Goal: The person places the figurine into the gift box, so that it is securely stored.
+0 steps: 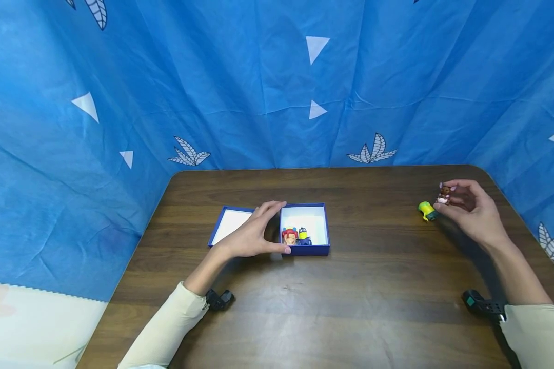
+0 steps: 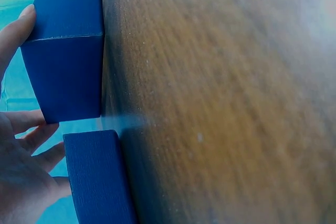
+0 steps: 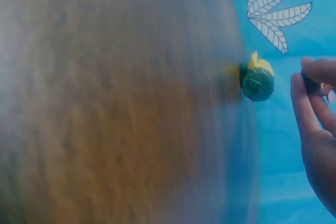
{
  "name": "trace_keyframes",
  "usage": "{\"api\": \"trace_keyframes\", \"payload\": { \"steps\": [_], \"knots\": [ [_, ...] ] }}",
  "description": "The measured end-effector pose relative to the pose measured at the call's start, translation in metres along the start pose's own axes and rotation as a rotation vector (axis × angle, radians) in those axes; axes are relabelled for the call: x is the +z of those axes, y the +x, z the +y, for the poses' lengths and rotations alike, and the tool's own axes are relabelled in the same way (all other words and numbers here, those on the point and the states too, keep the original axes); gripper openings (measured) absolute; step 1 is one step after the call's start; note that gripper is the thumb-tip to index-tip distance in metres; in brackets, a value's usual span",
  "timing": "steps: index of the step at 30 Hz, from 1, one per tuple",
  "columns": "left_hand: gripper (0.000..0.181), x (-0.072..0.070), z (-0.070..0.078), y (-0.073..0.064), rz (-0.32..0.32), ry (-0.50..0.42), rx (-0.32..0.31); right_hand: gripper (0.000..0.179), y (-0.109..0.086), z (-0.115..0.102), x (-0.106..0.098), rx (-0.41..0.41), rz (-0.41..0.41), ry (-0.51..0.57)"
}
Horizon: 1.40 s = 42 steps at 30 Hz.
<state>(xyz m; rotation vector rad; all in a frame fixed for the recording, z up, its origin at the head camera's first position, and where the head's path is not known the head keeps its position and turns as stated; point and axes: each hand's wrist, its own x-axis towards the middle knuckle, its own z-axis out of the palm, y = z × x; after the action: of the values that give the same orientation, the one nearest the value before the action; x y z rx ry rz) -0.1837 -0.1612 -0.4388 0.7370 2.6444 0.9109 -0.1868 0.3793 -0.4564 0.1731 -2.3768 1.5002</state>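
My left hand spans the left end of an open blue box, thumb at its front corner and fingertips at the back rim. Inside the white-lined box, a red toy figurine and a yellow-and-blue minion figurine lie against the front wall. On the right, my right hand pinches a small brown figurine with pink ears between thumb and fingers, raised above the table. Just left of that hand, a yellow-and-green figurine lies on its side; its dark green end faces the right wrist camera.
The blue box lid, white inside, lies left of the box, partly behind my left hand. Everything stands on a brown wooden table. A blue patterned curtain hangs along the table's far edge and around the sides.
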Motion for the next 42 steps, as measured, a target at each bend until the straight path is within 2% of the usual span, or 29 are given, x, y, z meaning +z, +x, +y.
{"api": "trace_keyframes", "payload": {
  "steps": [6,24,30,36,42],
  "knots": [
    [0.118,0.001,0.0,0.0,0.006,-0.004,-0.004,0.057,-0.002,0.0,0.002,-0.022,-0.028,0.017],
    [0.118,0.001,0.0,-0.002,0.008,-0.006,-0.007,0.051,-0.002,-0.005,0.0,0.109,-0.007,0.036],
    [0.117,0.001,0.0,-0.002,0.009,-0.011,-0.008,0.05,-0.003,-0.01,-0.001,0.137,-0.01,-0.031],
    [0.118,0.001,0.0,-0.002,0.01,-0.01,-0.004,0.05,-0.003,-0.008,0.0,0.102,0.012,-0.079],
    [0.116,0.001,0.001,-0.002,0.008,-0.012,0.001,0.05,-0.003,-0.008,0.002,0.076,0.026,-0.077]
  ]
}}
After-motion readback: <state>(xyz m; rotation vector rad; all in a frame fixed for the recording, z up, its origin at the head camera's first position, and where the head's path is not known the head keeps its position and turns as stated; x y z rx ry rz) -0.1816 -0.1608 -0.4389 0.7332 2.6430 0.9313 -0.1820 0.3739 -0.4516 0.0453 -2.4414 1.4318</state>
